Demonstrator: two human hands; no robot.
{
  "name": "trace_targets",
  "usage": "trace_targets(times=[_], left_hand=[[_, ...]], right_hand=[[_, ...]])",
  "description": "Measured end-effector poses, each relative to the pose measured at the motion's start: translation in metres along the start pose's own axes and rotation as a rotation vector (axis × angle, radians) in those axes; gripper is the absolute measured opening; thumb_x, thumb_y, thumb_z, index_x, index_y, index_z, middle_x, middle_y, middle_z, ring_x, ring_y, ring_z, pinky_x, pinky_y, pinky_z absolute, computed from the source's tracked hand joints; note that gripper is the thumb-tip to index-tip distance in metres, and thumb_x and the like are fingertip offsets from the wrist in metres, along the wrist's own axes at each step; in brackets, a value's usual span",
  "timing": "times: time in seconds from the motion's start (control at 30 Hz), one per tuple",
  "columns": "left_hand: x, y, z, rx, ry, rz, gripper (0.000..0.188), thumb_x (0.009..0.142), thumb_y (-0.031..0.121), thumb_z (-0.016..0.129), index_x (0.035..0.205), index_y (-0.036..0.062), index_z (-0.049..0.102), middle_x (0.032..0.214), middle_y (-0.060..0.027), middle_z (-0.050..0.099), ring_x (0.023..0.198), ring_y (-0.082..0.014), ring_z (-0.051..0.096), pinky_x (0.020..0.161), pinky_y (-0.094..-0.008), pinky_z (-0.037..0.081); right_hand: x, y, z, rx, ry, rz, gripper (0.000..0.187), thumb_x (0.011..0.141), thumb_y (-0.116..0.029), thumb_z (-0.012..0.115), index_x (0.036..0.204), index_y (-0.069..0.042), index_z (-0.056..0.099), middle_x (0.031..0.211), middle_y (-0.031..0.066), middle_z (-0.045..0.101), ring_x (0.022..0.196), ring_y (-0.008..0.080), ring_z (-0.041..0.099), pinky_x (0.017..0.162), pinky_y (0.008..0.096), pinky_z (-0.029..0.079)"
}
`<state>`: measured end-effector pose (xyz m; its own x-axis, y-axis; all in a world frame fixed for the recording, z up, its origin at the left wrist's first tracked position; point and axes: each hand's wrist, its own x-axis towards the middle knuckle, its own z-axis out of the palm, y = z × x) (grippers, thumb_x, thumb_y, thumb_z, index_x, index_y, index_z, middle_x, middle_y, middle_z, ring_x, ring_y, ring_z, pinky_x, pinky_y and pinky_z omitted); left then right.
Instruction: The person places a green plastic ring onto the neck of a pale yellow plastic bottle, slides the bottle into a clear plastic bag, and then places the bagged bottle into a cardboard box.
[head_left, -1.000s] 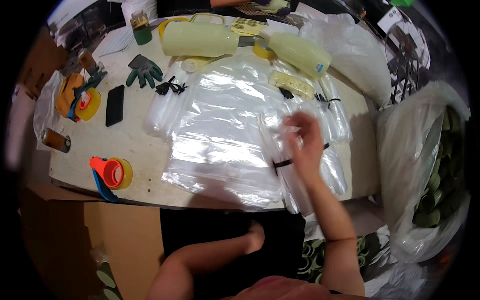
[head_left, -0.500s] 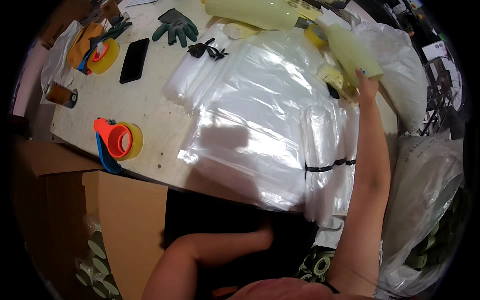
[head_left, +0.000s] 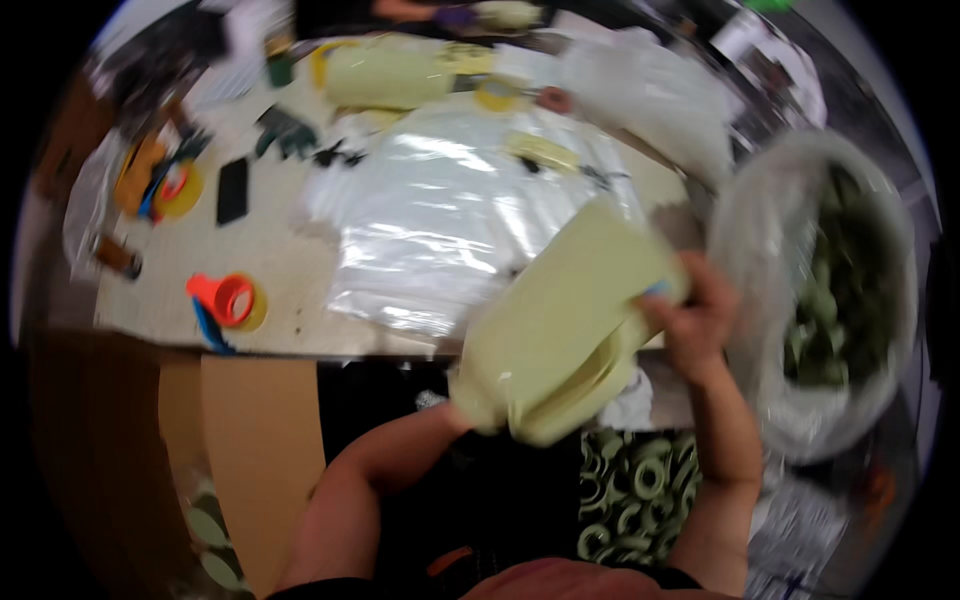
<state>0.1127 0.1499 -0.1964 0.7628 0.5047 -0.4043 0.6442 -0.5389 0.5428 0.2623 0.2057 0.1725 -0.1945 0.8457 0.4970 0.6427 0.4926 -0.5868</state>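
A pale yellow pitcher (head_left: 560, 310) with a side handle is held tilted over the table's front edge, blurred by motion. My right hand (head_left: 695, 315) grips its upper right end, fingers curled round the rim. Against the pitcher's lower left end is my left hand (head_left: 455, 418), its fingers hidden behind the pitcher. Beyond it on the table lies a stack of clear plastic bags (head_left: 420, 220). A second pale yellow pitcher (head_left: 385, 78) lies on its side at the back.
On the table's left are an orange tape dispenser (head_left: 232, 300), a phone (head_left: 232, 192) and a glove (head_left: 285, 135). A cardboard box (head_left: 262, 450) stands below. Green rings (head_left: 640, 490) lie below the table edge. An open plastic sack (head_left: 740, 250) of green parts stands right.
My right hand has brought the pitcher from the table's back right to in front of me. My left hand has come up to its lower end. The view has shifted.
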Motion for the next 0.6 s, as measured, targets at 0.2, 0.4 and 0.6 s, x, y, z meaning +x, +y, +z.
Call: trace_targets(times=[0.2, 0.4, 0.6], left_hand=[[-0.053, -0.028, -0.065, -0.935, 0.241, 0.088, 0.025, 0.099, 0.025, 0.064, 0.109, 0.0031, 0.071, 0.113, -0.0066, 0.069, 0.103, -0.0137, 0.063, 0.093, -0.0318, 0.051], [-0.14, 0.053, -0.068, -1.365, 0.655, 0.134, 0.055, 0.106, 0.047, 0.044, 0.126, -0.0016, 0.061, 0.119, -0.0114, 0.068, 0.111, -0.0203, 0.062, 0.101, -0.035, 0.047], [-0.175, 0.105, -0.11, -0.207, 1.087, 0.358, 0.03, 0.082, 0.023, 0.072, 0.106, 0.0075, 0.065, 0.116, -0.0163, 0.061, 0.114, -0.0384, 0.056, 0.101, -0.0486, 0.043]], right_hand=[[-0.132, -0.01, 0.076, 0.022, -0.545, -0.152, 0.037, 0.078, -0.036, 0.081, 0.101, -0.01, 0.069, 0.083, 0.0106, 0.067, 0.076, 0.0338, 0.066, 0.064, 0.0407, 0.052], [-0.187, -0.004, 0.052, 0.033, -0.463, -0.022, 0.027, 0.084, -0.033, 0.076, 0.097, -0.012, 0.066, 0.081, 0.0095, 0.066, 0.073, 0.0318, 0.065, 0.061, 0.0416, 0.05], [-0.169, -0.022, 0.05, 0.147, -0.4, -0.018, 0.032, 0.089, -0.037, 0.072, 0.108, -0.011, 0.068, 0.091, 0.0141, 0.068, 0.088, 0.0334, 0.066, 0.077, 0.0398, 0.052]])
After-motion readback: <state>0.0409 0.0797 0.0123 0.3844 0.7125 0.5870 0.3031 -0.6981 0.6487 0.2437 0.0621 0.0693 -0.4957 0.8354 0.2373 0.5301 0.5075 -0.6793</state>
